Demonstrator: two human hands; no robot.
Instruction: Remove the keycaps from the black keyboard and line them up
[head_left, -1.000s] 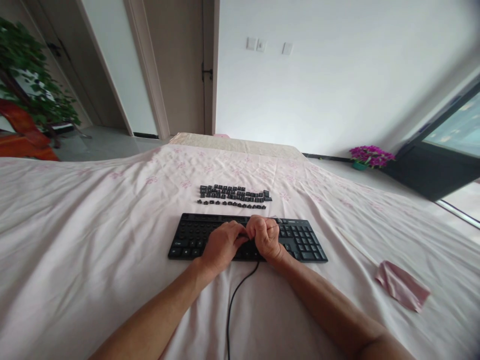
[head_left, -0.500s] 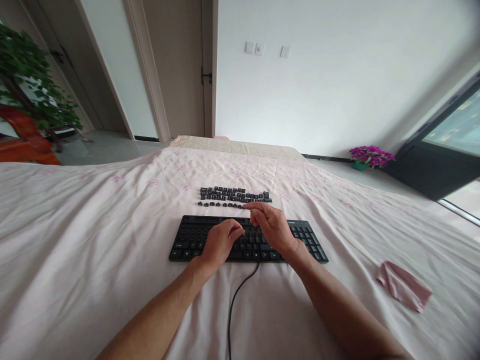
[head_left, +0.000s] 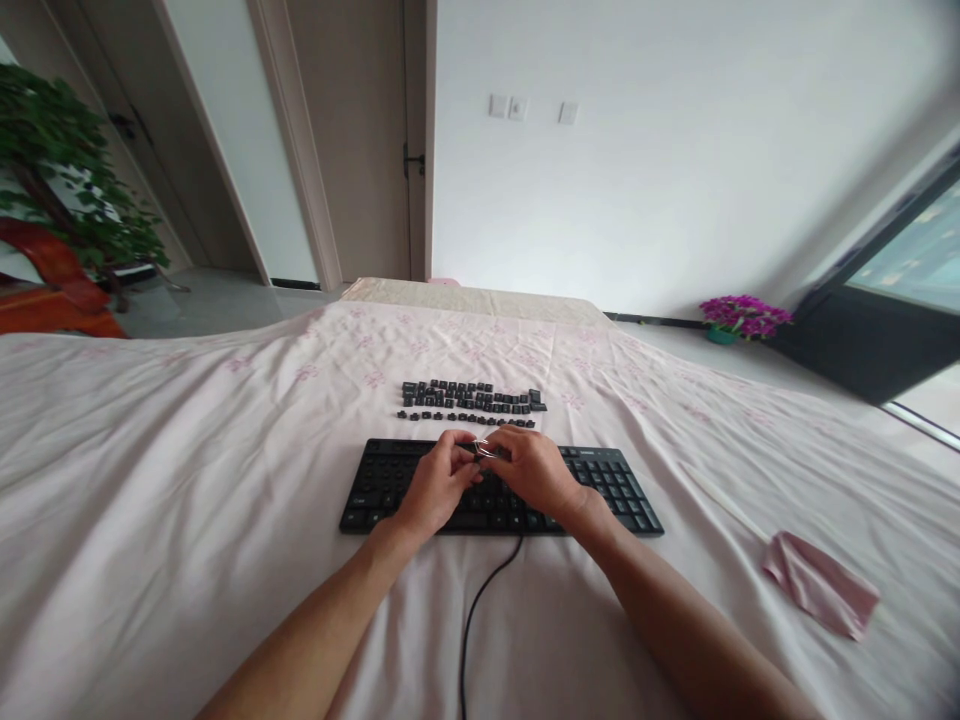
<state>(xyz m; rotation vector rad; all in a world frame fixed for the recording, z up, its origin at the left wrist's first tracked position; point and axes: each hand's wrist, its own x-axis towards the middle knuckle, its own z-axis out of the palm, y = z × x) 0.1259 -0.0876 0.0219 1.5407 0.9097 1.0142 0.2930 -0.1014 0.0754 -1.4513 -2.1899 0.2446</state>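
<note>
A black computer keyboard lies on the pink cloth, with both hands over its middle. My left hand is closed in a pinch on a small black keycap, partly hidden by the fingers. My right hand is closed on a thin silvery wire keycap puller; its wire ends reach the keycap at the left fingertips. Just beyond the keyboard, several loose black keycaps lie in rows. Many keys under the hands are hidden.
A black cable runs from the keyboard toward me over the flowered bedsheet. To the right lies a pink cloth piece on a stick. Past the bed are a door, a leafy plant and purple flowers.
My right hand has drawn back from the front row of loose keycaps to meet my left hand. The wire puller now shows between them. The view has tilted up slightly.
</note>
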